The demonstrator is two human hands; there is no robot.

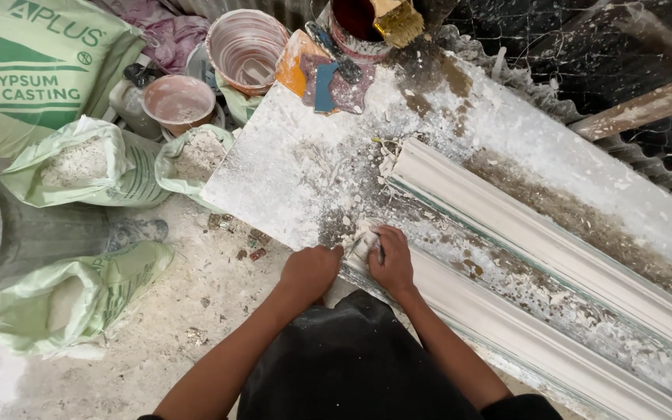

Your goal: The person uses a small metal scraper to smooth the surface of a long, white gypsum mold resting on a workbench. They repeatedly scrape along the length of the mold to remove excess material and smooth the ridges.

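Dark-clothed knees fill the near edge, both forearms reaching forward from them. Left hand (310,270) is clenched into a fist, pressing on the corner of the table (289,179). Just to its right, almost touching, the right hand (392,260) grips a lump of white plaster (361,238) at the near end of the long moulding (554,241). Working plaster into that end seems the step in hand; smoothing would call for steady, even pressure.

The person wears a black garment, seen at the near edge as a dark rounded mass. Both forearms are bare; the left hand (310,269) and right hand (393,263) are gloveless, without rings.
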